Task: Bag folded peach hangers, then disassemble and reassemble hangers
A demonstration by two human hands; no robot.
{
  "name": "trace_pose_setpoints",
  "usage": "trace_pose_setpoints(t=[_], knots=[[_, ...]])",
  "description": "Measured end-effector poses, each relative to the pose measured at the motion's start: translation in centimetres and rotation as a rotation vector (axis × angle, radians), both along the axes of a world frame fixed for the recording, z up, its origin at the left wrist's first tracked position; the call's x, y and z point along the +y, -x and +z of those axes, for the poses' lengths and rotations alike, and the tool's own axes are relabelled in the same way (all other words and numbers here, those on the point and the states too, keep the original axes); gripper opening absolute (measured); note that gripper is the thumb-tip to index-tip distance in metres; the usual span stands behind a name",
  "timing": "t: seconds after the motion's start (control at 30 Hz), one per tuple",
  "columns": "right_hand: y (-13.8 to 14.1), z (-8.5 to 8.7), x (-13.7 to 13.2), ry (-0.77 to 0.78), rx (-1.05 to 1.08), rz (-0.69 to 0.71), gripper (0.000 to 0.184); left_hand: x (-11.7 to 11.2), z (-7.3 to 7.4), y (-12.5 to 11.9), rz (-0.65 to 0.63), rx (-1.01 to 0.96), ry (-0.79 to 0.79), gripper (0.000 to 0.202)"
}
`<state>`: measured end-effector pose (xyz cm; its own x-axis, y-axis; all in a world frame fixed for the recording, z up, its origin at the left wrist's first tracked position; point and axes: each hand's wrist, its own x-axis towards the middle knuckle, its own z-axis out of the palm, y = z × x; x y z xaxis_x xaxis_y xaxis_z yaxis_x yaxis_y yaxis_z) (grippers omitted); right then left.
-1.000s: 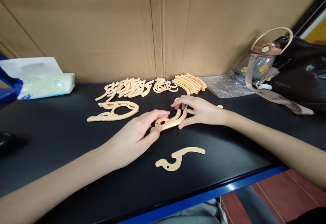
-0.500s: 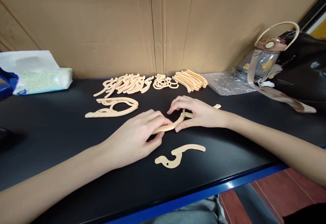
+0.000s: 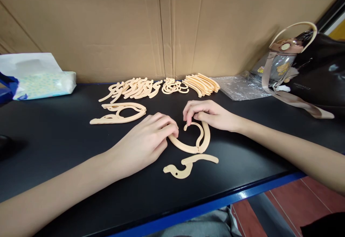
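Observation:
On a black tabletop (image 3: 54, 150), my left hand (image 3: 147, 141) pinches one end of a pale wooden curved piece (image 3: 201, 141), fingers closed on it. My right hand (image 3: 208, 114) grips the other end of the same piece, with a thinner hooked strip inside the curve. Just in front of both hands lies a separate S-shaped wooden piece (image 3: 185, 165), untouched. An assembled wooden shape (image 3: 118, 114) lies to the left of my hands.
Rows of similar wooden parts (image 3: 140, 87) and a stack of curved strips (image 3: 201, 84) lie along the cardboard back wall. A tissue pack (image 3: 40, 84) sits far left. A clear plastic bag (image 3: 237, 87), a strapped water bottle (image 3: 277, 66) and a black bag (image 3: 320, 78) are at right. The table's blue front edge (image 3: 242, 194) is near.
The curved piece has swung round between my hands, its middle now bowing toward me. My right hand moved to its far end; my left hand stayed about where it was.

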<state>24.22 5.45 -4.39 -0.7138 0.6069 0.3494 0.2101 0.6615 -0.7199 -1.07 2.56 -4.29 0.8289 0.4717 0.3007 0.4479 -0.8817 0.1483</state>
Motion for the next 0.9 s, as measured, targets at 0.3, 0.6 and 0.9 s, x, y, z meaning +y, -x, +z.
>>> trace_pose_setpoints(t=[0.3,0.6,0.9], knots=[[-0.4,0.3,0.2,-0.046,-0.061,-0.042,0.022,-0.4,0.2,-0.2,0.22,0.089,-0.349,0.031],[-0.4,1.3,-0.5,-0.304,-0.288,-0.142,0.022,-1.5,0.6,-0.6,0.174,0.132,-0.403,0.033],[0.1,1.4,-1.3,-0.198,-0.268,-0.164,0.022,-1.7,0.3,-0.5,0.156,0.089,-0.241,0.037]])
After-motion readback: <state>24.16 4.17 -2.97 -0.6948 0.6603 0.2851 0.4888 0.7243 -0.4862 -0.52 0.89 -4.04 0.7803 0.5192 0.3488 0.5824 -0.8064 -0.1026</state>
